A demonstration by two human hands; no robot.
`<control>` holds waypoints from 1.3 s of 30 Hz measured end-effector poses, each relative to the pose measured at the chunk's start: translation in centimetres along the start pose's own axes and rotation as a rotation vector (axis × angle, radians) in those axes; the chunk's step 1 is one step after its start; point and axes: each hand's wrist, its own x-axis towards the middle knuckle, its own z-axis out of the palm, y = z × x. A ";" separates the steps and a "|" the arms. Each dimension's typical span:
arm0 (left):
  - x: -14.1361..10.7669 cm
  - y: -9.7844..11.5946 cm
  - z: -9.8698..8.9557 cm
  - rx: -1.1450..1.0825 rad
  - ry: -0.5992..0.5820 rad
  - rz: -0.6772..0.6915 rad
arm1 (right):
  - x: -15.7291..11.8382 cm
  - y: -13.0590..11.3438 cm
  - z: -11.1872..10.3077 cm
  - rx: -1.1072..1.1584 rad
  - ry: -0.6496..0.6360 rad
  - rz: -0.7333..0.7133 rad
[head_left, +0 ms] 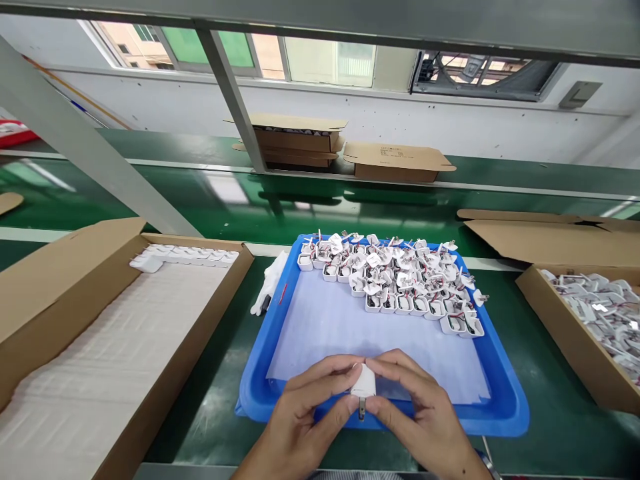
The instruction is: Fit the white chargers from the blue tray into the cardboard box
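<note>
A small white plug-in charger (pixel 364 383) is pinched between both my hands, its flat metal prong pointing down toward me. My left hand (pixel 313 407) grips it from the left with thumb and fingers, and my right hand (pixel 417 403) from the right. Both are over the near rim of a blue tray (pixel 255 347). Many open white charger housings (pixel 400 273) with red and black wires and loose prong caps crowd the tray's far and right part. White sheet material (pixel 320 327) lines its floor.
On the left, an open cardboard box (pixel 210 327) has a row of white chargers (pixel 195 255) at its far end. Another carton (pixel 560 320) on the right holds white parts (pixel 600 313). A white glove-like item (pixel 270 280) lies beside the tray. Slanting metal posts (pixel 235 100) stand ahead.
</note>
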 end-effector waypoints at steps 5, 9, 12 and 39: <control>-0.1 0.0 0.1 0.046 0.020 0.026 | 0.1 0.0 -0.1 0.058 -0.009 0.017; 0.0 -0.1 0.1 0.068 0.019 0.069 | 0.2 -0.2 0.0 0.083 -0.009 0.039; -0.2 -0.1 -0.1 0.107 -0.001 0.098 | 0.2 -0.2 -0.1 0.083 -0.011 0.051; -0.1 0.0 -0.4 0.207 -0.081 0.086 | 0.1 -0.3 -0.1 0.151 0.030 0.047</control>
